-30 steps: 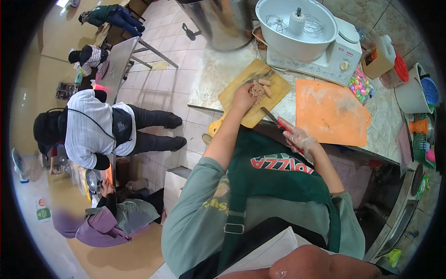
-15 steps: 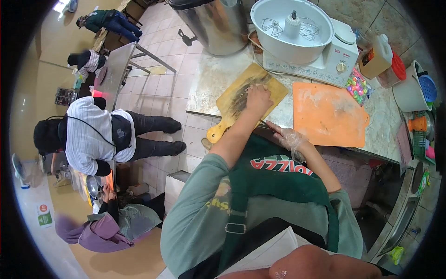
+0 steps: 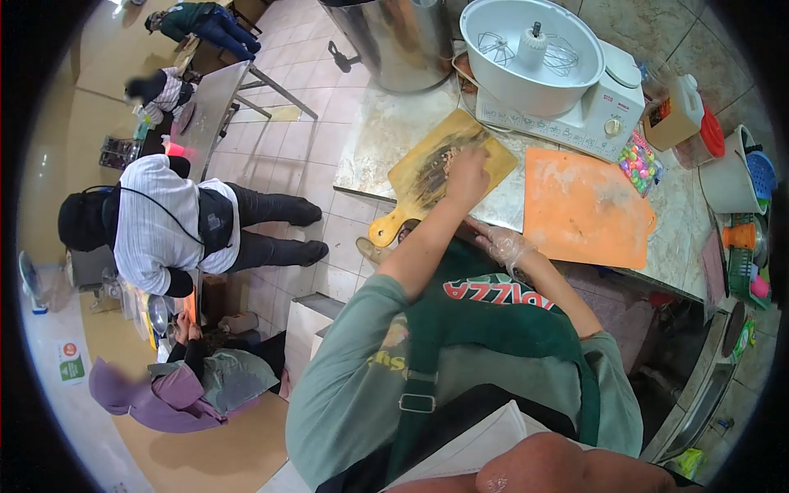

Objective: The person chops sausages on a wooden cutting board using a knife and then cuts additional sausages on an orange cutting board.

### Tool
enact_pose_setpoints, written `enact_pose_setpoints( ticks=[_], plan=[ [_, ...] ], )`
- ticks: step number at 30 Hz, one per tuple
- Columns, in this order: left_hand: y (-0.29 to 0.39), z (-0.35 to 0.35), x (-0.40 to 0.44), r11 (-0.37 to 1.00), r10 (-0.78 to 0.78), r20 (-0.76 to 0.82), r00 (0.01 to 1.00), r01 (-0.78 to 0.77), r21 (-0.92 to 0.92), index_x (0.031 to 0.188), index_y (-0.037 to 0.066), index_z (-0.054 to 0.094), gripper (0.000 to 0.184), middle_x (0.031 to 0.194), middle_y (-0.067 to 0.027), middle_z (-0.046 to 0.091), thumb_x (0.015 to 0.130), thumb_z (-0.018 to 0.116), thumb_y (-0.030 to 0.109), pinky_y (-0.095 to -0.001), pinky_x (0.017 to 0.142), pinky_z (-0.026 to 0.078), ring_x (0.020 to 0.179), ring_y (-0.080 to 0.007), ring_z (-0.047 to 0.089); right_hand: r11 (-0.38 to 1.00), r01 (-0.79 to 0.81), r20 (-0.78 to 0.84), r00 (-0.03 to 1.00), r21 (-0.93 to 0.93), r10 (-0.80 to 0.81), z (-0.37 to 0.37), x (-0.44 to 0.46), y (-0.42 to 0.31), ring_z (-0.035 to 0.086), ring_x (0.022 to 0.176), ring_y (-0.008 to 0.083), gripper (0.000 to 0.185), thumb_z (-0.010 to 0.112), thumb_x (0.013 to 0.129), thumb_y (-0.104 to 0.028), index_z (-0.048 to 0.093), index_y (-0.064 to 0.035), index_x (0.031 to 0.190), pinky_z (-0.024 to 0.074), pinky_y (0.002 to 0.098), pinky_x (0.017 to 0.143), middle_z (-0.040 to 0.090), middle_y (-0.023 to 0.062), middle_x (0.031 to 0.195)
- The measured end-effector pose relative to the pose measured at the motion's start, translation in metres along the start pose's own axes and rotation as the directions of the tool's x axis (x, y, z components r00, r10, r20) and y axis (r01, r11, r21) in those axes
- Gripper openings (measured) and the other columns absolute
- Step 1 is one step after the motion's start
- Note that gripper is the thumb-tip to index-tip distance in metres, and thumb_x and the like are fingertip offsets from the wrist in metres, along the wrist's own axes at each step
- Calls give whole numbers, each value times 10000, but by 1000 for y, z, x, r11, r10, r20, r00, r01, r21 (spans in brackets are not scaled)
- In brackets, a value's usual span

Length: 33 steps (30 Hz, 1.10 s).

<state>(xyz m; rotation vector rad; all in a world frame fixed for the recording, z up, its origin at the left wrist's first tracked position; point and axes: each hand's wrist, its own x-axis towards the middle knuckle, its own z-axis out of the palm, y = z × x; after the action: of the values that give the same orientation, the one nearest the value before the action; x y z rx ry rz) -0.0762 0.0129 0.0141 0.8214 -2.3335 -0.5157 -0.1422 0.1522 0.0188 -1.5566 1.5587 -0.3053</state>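
A yellow wooden board with a handle (image 3: pixel 409 168) lies at the counter's edge, its middle darkly stained. My bare left hand (image 3: pixel 469 176) is over the board's right half, fingers curled together and largely hidden from above. Small light-brown chopped pieces (image 3: pixel 449 158) show beside its fingers; anything under the hand is hidden. Just below the board, in front of my apron, my right hand (image 3: pixel 501 245) wears a clear glove. Its fingers are closed around the knife, which is almost wholly hidden at this angle.
An orange board (image 3: pixel 583 209) lies right of the yellow one. Behind are a white mixer (image 3: pixel 546 90), a metal urn (image 3: pixel 399 41) and a bag of colourful sweets (image 3: pixel 638 163). Jars and a bucket (image 3: pixel 723 177) stand at right. Several people are at tables on the left.
My left hand went from the chopped pieces across the board, flattened, then curled near its right side. The longer pieces are out of sight. My right hand drew slightly leftward and the knife became hidden.
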Motion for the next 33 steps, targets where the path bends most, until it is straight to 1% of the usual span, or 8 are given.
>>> enact_pose_setpoints(
  ticks=[2,4,5,7,13,22,25,33],
  plan=[
    [-10,-15,-2,979,-160,-114,980,143,-146,889,12,575,280,845,-154,557,612,556,-25,-387,732,430,823,-301,536,999,33,-31,999,7,-33,2,4,10,538,944,380,509,394,887,-192,203,-302,1346,414,439,820,555,258,989],
    [-26,-34,-9,847,-488,-110,866,439,-301,917,5,597,242,840,-143,601,703,614,115,-330,697,460,798,-250,585,999,-45,-47,998,19,45,-1,7,11,535,946,381,513,389,888,-186,194,-307,1347,414,433,834,527,237,1081],
    [-35,-43,-14,846,-491,-113,864,442,-298,917,5,597,242,840,-143,601,703,614,115,-330,697,460,798,-250,585,999,-40,-43,998,19,41,-3,7,10,535,946,381,513,389,888,-186,194,-307,1347,414,433,834,527,237,1081],
    [-57,-52,-26,744,-642,-104,759,586,-320,934,-8,582,318,782,-100,616,637,649,83,-284,652,476,717,-187,599,994,-91,-65,993,60,95,-12,5,2,485,1063,353,531,402,880,-155,191,-254,1357,390,378,899,423,132,1271],
    [-55,-58,-46,692,-704,-62,707,664,-284,866,-14,601,261,709,-91,626,648,661,116,-268,607,479,638,-175,609,998,64,-276,959,8,-59,4,20,2,502,986,391,534,370,879,-152,159,-232,1363,394,441,859,420,169,1251],
    [-52,-46,-54,633,-763,-143,630,687,-355,798,-8,591,216,711,-120,624,650,659,134,-290,615,477,654,-211,611,992,-20,-199,979,121,44,9,46,-19,508,932,433,547,361,866,-182,140,-224,1365,386,476,824,450,230,1185],
    [-53,-44,-56,719,-692,-225,686,626,-301,794,-10,592,206,710,-128,621,652,652,127,-293,627,476,675,-221,611,986,104,-302,951,128,-62,16,52,-14,501,947,434,549,356,866,-176,133,-232,1365,381,480,826,440,225,1200],
    [-43,-48,-53,660,-748,-202,633,677,-325,781,-18,593,190,712,-127,622,654,643,114,-289,640,477,683,-219,612,991,58,-241,970,125,-26,15,53,-14,499,954,433,548,359,870,-186,127,-235,1364,381,480,830,429,220,1215]
  ],
)
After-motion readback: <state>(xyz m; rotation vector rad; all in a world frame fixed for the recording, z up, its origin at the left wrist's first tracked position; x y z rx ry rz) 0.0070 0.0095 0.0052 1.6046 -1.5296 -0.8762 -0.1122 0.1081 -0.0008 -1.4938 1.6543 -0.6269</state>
